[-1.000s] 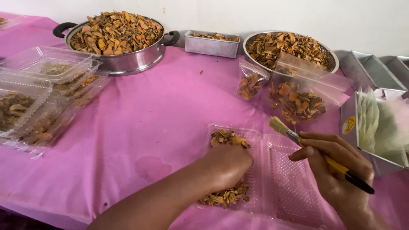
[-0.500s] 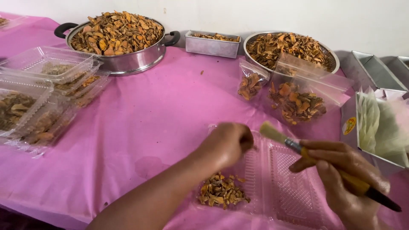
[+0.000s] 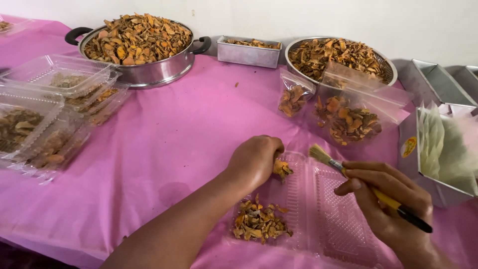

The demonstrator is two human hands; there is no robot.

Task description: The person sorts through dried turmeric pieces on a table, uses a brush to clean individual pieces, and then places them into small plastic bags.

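The left hand (image 3: 255,162) is curled shut around a small clump of orange dried slices (image 3: 282,168), held just above the open clear clamshell box (image 3: 323,209). A loose heap of the same slices (image 3: 259,224) lies in the box's near half. The right hand (image 3: 391,199) pinches a yellow-handled brush (image 3: 366,192), bristles pointing toward the left hand, over the box's empty ribbed half. Behind them on the pink tablecloth (image 3: 184,129) stand two filled plastic bags (image 3: 343,117), a big pot (image 3: 137,47), a small metal tin (image 3: 249,51) and a sieve bowl (image 3: 338,56), all holding slices. Stacked filled boxes (image 3: 50,109) sit well apart, far left. A metal tray of plastic bags (image 3: 443,149) is just beside the right hand.
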